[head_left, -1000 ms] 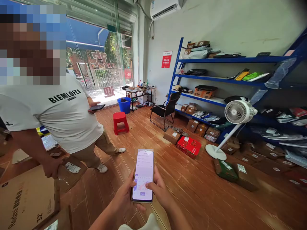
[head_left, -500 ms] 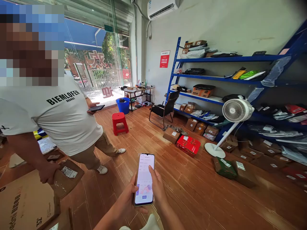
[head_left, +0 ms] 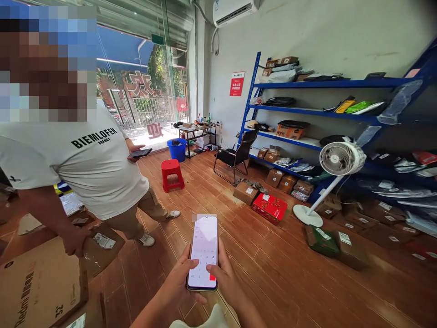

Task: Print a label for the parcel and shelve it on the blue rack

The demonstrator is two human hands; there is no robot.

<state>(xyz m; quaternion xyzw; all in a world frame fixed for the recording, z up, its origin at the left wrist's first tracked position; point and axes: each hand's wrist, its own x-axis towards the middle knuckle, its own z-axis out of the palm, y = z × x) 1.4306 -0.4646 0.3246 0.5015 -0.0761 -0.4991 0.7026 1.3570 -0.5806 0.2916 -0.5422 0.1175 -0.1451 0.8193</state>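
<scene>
A smartphone point(head_left: 204, 243) is held upright at the bottom centre, its lit screen facing me with a number keypad on the lower half. My left hand point(head_left: 186, 275) grips its left edge, the thumb over the keypad and fingers wrapped behind. On the other edge my right hand point(head_left: 223, 273) is closed around the phone, its thumb over the right side of the keypad. The fingers behind the phone are mostly hidden. To the left stands another person point(head_left: 102, 173) in a white T-shirt, with a dark phone point(head_left: 140, 154) in one hand and the other on a brown parcel point(head_left: 102, 248).
A large cardboard box point(head_left: 44, 284) lies at lower left. A red stool point(head_left: 172, 175), blue bucket point(head_left: 176, 150) and black chair point(head_left: 237, 155) stand ahead. At right are a white fan point(head_left: 336, 159), a red box point(head_left: 269, 208), more parcels and blue shelves point(head_left: 324, 83).
A number keypad has appeared on my phone's screen. My right thumb has moved down from the upper screen, and my left thumb has come further over it. The view has shifted slightly.
</scene>
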